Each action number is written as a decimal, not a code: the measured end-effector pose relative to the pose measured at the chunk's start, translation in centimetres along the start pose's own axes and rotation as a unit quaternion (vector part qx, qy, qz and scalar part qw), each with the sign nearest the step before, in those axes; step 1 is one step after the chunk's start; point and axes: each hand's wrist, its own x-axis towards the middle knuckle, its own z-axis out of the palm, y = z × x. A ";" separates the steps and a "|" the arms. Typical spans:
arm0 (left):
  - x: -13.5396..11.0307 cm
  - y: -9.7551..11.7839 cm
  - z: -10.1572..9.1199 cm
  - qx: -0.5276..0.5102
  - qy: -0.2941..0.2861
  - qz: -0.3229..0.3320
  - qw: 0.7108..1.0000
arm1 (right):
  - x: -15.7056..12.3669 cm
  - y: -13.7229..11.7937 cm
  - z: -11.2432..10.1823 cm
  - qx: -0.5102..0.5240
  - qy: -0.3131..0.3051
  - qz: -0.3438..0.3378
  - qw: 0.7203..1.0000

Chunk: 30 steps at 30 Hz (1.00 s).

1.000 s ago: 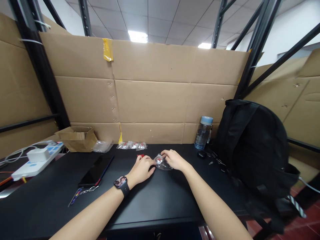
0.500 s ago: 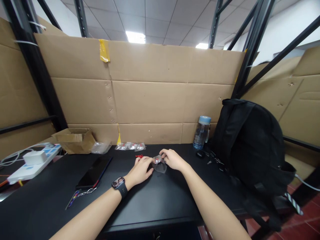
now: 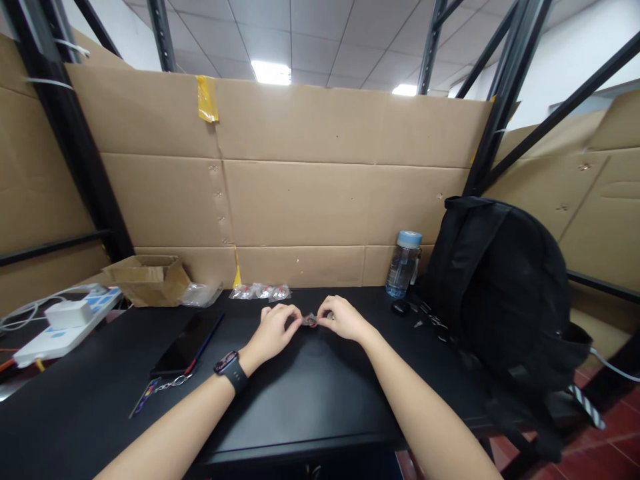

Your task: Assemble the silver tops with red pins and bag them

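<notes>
Between my two hands is a small clear plastic bag (image 3: 311,321) with something small, red and silvery in it; its contents are too small to name. My left hand (image 3: 274,329), wearing a black watch (image 3: 229,365) on the wrist, pinches the bag's left side between thumb and fingertips. From the other side my right hand (image 3: 345,319) grips its right edge the same way. Behind the left hand, near the cardboard wall, lies a row of similar clear packets (image 3: 261,292) with red bits inside.
At left are a black phone (image 3: 186,347) with a key chain, an open cardboard box (image 3: 149,280), a crumpled plastic bag (image 3: 201,295) and a power strip (image 3: 70,327). A water bottle (image 3: 403,265), keys (image 3: 435,320) and a black backpack (image 3: 500,293) stand or lie at right.
My left hand has lifted and closed into a pinch on the bag. The bag, formerly spread below the hands, is now drawn up narrow between them. The red item by the left hand is out of sight.
</notes>
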 end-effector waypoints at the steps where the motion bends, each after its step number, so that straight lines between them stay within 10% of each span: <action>1: 0.1 -0.1 -0.2 -0.008 0.008 -0.013 1.000 | 0.1 0.0 -0.1 0.020 0.006 0.008 1.000; 12: 0.4 -0.5 -0.2 -0.096 0.038 -0.147 0.984 | 0.1 -0.6 0.4 -0.010 0.007 0.099 0.995; 20: 0.0 0.3 -0.3 -0.004 -0.013 -0.112 0.994 | -0.5 -2.2 -0.7 -0.015 0.066 0.070 0.995; 30: -0.3 -0.4 0.3 0.057 -0.032 -0.054 0.996 | -0.9 -2.5 0.6 -0.073 -0.050 -0.029 0.996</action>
